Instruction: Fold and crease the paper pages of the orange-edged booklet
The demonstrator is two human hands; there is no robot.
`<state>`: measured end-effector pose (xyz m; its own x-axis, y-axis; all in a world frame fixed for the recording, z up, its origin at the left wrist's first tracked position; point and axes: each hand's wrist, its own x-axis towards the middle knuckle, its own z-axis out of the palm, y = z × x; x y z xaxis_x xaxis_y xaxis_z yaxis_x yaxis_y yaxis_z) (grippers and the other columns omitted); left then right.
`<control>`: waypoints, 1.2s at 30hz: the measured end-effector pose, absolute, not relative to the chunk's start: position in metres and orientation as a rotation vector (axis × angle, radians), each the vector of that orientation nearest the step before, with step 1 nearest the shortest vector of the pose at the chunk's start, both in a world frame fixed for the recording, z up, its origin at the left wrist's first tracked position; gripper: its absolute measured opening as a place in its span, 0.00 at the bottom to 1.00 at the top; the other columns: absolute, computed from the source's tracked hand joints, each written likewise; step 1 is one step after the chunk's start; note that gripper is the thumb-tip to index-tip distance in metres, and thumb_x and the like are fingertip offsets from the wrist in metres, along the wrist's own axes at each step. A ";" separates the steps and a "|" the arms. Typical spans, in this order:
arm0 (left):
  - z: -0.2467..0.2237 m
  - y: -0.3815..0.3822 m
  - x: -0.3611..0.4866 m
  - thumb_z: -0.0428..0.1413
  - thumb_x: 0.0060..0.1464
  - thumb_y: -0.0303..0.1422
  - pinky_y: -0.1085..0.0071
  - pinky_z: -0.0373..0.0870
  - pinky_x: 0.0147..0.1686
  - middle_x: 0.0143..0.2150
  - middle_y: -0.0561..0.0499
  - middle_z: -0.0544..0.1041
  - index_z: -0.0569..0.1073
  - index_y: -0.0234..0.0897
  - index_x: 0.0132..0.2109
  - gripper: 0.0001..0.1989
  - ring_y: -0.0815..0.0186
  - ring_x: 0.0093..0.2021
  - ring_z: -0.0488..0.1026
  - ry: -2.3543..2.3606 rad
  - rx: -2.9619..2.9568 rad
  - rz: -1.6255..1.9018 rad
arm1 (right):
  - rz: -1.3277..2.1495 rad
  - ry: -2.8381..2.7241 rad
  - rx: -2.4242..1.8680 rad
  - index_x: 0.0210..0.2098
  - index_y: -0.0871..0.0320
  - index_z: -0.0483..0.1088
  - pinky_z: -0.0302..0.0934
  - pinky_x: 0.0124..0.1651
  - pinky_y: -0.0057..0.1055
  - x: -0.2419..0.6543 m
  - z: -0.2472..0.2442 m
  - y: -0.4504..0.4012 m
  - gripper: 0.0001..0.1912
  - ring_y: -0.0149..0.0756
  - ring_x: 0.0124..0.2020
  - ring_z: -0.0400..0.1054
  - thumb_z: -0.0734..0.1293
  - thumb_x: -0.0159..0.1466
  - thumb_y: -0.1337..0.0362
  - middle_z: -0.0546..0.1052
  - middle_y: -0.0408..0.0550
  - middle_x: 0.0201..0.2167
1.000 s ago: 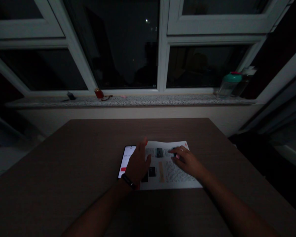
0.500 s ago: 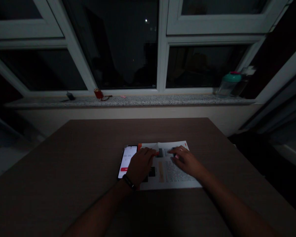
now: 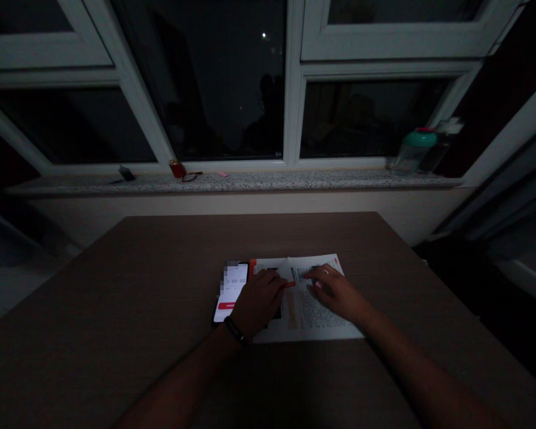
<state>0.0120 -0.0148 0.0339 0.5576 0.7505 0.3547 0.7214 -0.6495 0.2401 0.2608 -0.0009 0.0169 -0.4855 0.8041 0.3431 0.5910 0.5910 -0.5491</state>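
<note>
On the left, one phone [image 3: 233, 292] lies lit on the tabletop [image 3: 125, 310], its long axis running away from the person and leaning slightly right. Beside it, the left hand [image 3: 258, 301], wearing one dark wristband [image 3: 235, 329], appears in the dim light to pinch a folded-over page corner with a red tip. That corner points right, across one printed booklet [image 3: 307, 310] on the tabletop. As seen, the booklet's long axis runs left to right; it is white, with small dark text, an orange-toned block and an orange upper-left margin. Rightmost, the right hand [image 3: 337, 295] rests over it, fingers loosely parted.
</note>
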 end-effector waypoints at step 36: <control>0.040 -0.027 0.020 0.57 0.61 0.30 0.56 0.64 0.58 0.59 0.45 0.67 0.72 0.39 0.50 0.10 0.55 0.59 0.62 0.973 2.741 0.536 | 0.635 -2.323 -1.003 0.67 0.48 0.53 0.55 0.65 0.46 0.242 0.011 -0.012 0.37 0.44 0.65 0.56 0.70 0.63 0.61 0.62 0.54 0.64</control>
<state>0.0196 -0.0271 0.0402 0.7202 0.6377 0.2731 0.5715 -0.7686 0.2876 0.2423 -0.0117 0.0112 -0.5864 0.7609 0.2778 0.5139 0.6145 -0.5985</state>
